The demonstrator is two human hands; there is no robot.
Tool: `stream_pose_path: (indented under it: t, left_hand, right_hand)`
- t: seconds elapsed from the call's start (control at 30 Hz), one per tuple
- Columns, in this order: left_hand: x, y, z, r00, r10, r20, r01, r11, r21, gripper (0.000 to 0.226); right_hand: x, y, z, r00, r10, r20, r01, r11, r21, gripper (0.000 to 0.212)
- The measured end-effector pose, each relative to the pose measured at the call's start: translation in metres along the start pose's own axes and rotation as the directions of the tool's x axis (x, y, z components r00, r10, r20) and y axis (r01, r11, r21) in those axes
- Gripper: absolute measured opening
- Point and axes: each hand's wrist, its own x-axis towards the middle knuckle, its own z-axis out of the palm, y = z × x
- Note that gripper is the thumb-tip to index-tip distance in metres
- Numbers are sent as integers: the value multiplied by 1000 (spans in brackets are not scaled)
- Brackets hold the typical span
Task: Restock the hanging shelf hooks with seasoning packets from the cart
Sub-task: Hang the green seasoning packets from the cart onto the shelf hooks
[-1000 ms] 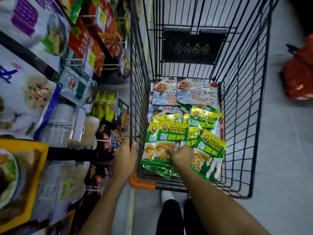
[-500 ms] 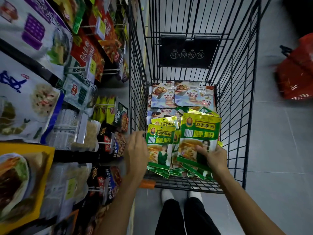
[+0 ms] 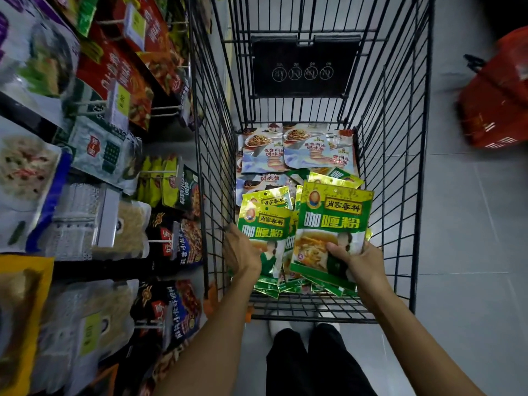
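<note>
A black wire cart (image 3: 422, 167) stands in front of me with green seasoning packets (image 3: 281, 285) piled loose at its near end. My right hand (image 3: 360, 262) grips the lower edge of a stack of green packets (image 3: 334, 221), raised upright above the pile. My left hand (image 3: 241, 252) is inside the cart's left side and holds a single green packet (image 3: 264, 230) by its left edge; its fingers are mostly hidden. On the left, shelf hooks (image 3: 160, 172) carry hanging packets.
Blue-grey sauce packets (image 3: 311, 151) lie at the cart's far end. The shelf on the left is crowded with hanging bags (image 3: 114, 81) and price tags. A red basket (image 3: 497, 104) sits on the grey floor at right. My feet are behind the cart's orange handle (image 3: 211, 300).
My right hand lifted a stack of green packets off the pile and tilted it upright. My left hand left the cart's rim and took hold of a green packet.
</note>
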Motion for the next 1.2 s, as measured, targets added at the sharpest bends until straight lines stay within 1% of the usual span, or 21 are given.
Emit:
stream_pose_path:
  t: [0.07,0.1,0.13,0.2,0.23,0.27,0.37,0.47,0.53,0.6,0.67,0.77,0.83,0.87,0.9,0.97,1.0,1.03,1.1,1.13,1.2]
  left_hand:
    - [-4,3,-2,998,6,-65,-10,999,-48,71]
    - [-6,6,-5,998,-23,-54,16,992,-123,62]
    - [-8,9,-9,998,-64,-14,59,973,-224,53]
    - [-12,13,-19,987,-117,112,155,878,-452,40]
    - [-15,16,-25,980,-119,158,187,822,-538,39]
    - [-19,17,-34,980,-105,166,184,790,-585,36]
    - [-33,22,-69,997,-57,57,80,772,-630,17]
    - [-55,23,-123,996,5,-91,-64,742,-668,24]
    - [-80,18,-167,975,31,-222,-182,690,-701,14]
    - [-112,11,-211,940,21,-341,-272,649,-711,13]
    - [-149,0,-252,890,-20,-455,-341,634,-694,16]
    - [-215,-17,-304,789,-124,-601,-418,608,-675,28]
    - [-259,-31,-330,707,-182,-684,-479,587,-652,21]
    - [-281,-38,-342,667,-208,-716,-501,587,-636,17]
    - [-303,-45,-353,630,-229,-742,-513,595,-619,21]
    - [-348,-58,-372,545,-278,-791,-534,612,-583,40]
    - [-370,-65,-381,488,-303,-819,-548,624,-557,41]
    - [-392,-72,-390,427,-316,-847,-562,642,-522,36]
    - [-435,-87,-406,322,-338,-885,-564,682,-465,27]
    - [-456,-94,-414,276,-357,-893,-559,696,-451,26]
    - [-497,-110,-426,162,-380,-911,-557,726,-403,27]
  right_hand:
    - [-2,-2,-3,1000,17,10,-17,1000,6,23]
    - [-4,-3,-5,1000,25,16,-26,999,21,22]
    - [-6,-6,-8,999,30,24,-31,999,38,20]
    - [-8,-11,-15,999,29,31,-31,998,52,19]
    - [-9,-17,-19,999,18,36,-20,999,45,18]
    - [-11,-23,-22,999,4,46,-6,999,47,18]
    - [-20,-49,-30,993,-45,106,34,995,97,20]
    - [-33,-85,-30,966,-132,220,118,990,78,28]
    - [-47,-113,-26,930,-214,298,212,976,39,27]
    - [-66,-141,-18,878,-293,378,298,953,45,26]
    - [-93,-167,-8,796,-360,487,384,922,53,24]
    - [-142,-199,9,644,-416,642,463,880,107,19]
    - [-181,-218,20,542,-447,712,512,847,142,24]
    - [-203,-227,24,479,-462,746,539,826,166,25]
    - [-225,-235,27,410,-474,779,561,804,195,24]
    - [-268,-249,33,265,-492,829,610,752,251,20]
    - [-291,-254,35,201,-507,838,635,719,282,27]
    - [-315,-257,37,153,-520,841,653,692,309,38]
    - [-358,-261,44,82,-537,840,647,670,365,53]
    - [-380,-261,48,27,-533,846,635,663,397,56]
    - [-423,-259,56,-111,-516,849,618,634,466,64]
